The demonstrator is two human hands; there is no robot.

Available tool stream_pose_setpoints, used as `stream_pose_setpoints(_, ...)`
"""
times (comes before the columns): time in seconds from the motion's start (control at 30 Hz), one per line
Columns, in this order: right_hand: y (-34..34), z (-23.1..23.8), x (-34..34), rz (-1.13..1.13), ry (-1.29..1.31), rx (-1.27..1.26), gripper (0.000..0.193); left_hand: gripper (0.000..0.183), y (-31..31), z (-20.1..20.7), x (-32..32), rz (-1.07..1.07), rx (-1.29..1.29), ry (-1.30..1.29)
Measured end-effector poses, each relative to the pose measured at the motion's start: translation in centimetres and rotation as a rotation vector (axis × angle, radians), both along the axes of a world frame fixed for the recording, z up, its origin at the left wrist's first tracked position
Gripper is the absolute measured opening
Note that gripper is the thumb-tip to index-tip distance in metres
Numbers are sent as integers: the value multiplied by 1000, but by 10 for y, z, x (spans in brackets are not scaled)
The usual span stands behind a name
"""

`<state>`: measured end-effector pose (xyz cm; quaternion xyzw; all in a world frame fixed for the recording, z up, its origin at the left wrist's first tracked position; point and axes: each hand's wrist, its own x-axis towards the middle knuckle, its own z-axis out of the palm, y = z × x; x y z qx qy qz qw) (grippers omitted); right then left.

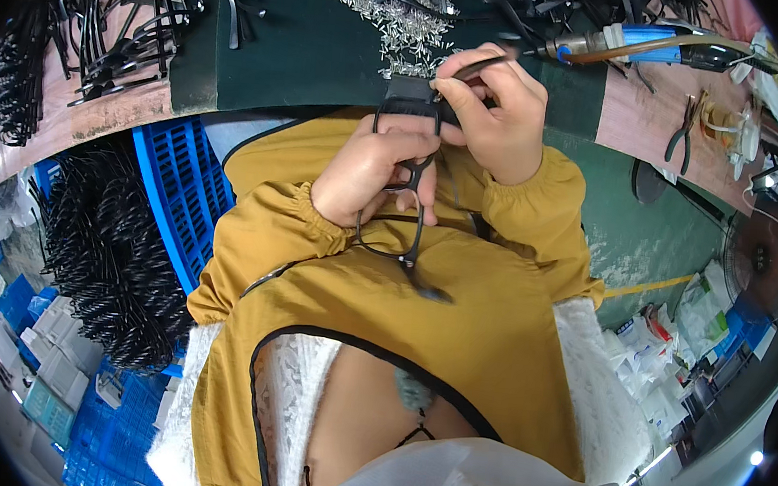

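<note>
A black eyeglass frame (415, 236) hangs lengthwise in front of my body, one lens opening toward me and the other near the table edge. My left hand (373, 168) is closed around its middle, fingers at the bridge. My right hand (500, 113) pinches a dark temple arm (481, 66) against the frame's far corner, where the hinge is mostly hidden by the fingertips. Another temple arm (431, 292), blurred, sticks out at the frame's near end. Just beyond the hands, a small dark block (410, 88) sits at the table's edge.
Tiny silvery screw-like pieces (401, 24) lie heaped on the dark green mat (285, 55). Black temple arms (145, 4) pile up at left. A blue-and-black powered screwdriver (656, 46) with a hose lies at right, near pliers (683, 135). A blue basket (174, 185) stands beside a pile of black frames (112, 254).
</note>
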<state>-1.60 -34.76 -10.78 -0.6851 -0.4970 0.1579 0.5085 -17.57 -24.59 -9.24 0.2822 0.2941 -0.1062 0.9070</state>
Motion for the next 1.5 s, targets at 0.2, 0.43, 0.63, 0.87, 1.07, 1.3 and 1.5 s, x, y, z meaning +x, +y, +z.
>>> stream_pose_setpoints(0.2,5,6,3,13,2,0,8,28,-8,0,2,36,-6,62)
stream_pose_setpoints(0.43,-6,7,-10,-109,249,-34,10,37,1,0,0,11,-67,-13)
stream_pose_setpoints(0.63,-37,32,52,-633,163,713,22,57,16,19,13,130,325,-167)
stream_pose_setpoints(0.87,13,-2,131,-155,606,960,36,61,17,24,17,157,296,-64)
stream_pose_setpoints(1.07,53,16,100,108,909,788,37,36,27,15,-5,254,63,-80)
stream_pose_setpoints(1.3,51,10,88,-141,907,817,23,36,-15,11,-2,144,-193,107)
stream_pose_setpoints(1.5,2,4,55,-14,954,598,25,32,-31,-6,2,157,-375,146)
